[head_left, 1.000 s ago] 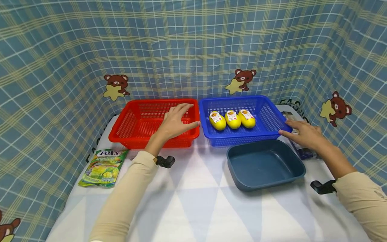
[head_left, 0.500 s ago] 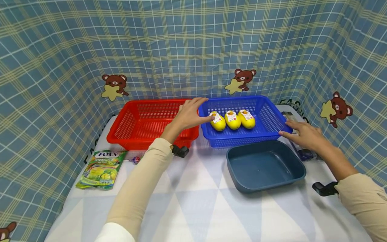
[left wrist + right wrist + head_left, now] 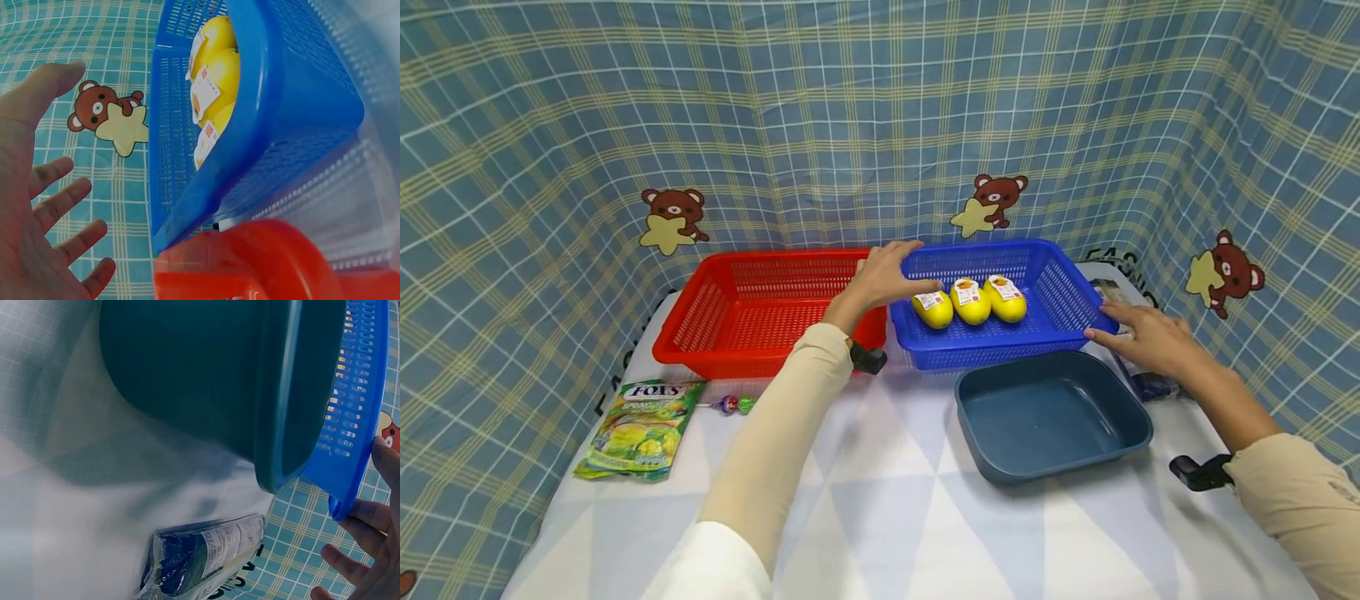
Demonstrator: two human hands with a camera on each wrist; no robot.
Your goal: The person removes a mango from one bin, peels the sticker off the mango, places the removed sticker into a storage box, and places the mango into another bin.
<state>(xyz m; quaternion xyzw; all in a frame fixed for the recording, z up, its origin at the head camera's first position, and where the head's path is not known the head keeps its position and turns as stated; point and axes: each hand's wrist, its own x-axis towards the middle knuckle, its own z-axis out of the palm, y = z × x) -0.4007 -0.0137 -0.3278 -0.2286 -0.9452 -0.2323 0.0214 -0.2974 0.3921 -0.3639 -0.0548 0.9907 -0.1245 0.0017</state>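
While the left hand (image 3: 883,279), spread wide, hovers by the left rim of the far-side blue basket (image 3: 985,347), the right hand (image 3: 1150,338) seemingly pinches its right rim; probably stiff and light, best held at both ends.

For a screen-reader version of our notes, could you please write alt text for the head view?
A person's left hand hovers by the left end of a blue basket holding three yellow oval items, while the right hand touches its right corner. A red basket stands to the left, and a dark tub nearer the camera.
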